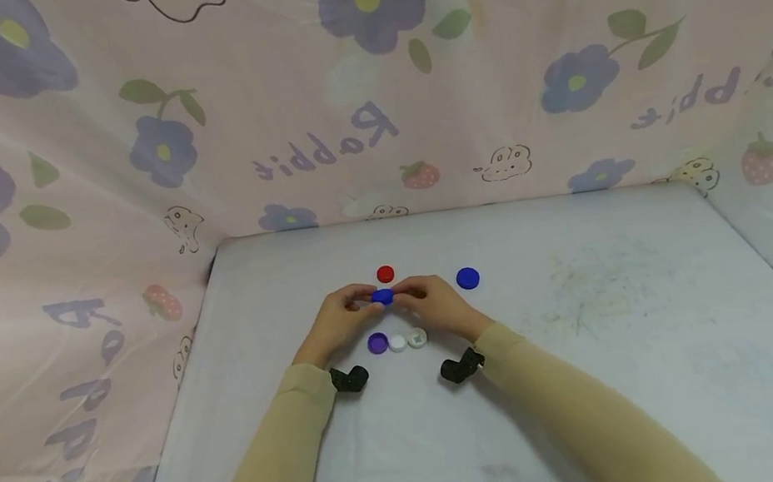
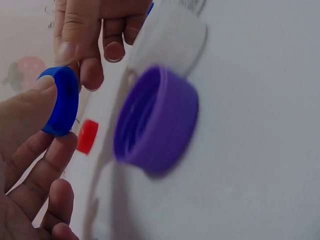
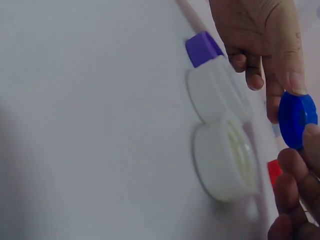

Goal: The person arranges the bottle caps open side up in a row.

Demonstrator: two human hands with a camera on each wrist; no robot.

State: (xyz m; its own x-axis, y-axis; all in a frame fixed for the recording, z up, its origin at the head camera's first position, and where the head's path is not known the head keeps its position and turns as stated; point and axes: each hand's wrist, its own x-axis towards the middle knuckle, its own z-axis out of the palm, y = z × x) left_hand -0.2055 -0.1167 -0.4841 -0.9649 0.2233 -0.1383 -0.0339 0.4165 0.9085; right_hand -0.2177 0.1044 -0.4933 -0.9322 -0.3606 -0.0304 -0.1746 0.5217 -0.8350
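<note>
A blue bottle cap [image 1: 383, 297] is held up between my two hands, just above the table. My left hand [image 1: 340, 318] pinches its left side with thumb and fingers. From the right, my right hand [image 1: 440, 304] pinches the same cap at its opposite edge. The cap's hollow inside shows in the left wrist view [image 2: 63, 101] and the right wrist view. Nearer to me, a purple cap [image 1: 377, 343], a white cap [image 1: 398, 343] and another whitish cap [image 1: 417, 338] sit in a row on the table. The purple one lies with its threaded opening showing.
Beyond the hands lies a red cap [image 1: 386, 274]. A second, larger blue cap [image 1: 468, 278] lies to the right of the right hand. The white-covered table [image 1: 649, 368] meets a flower-printed curtain [image 1: 452, 79] at its back and sides.
</note>
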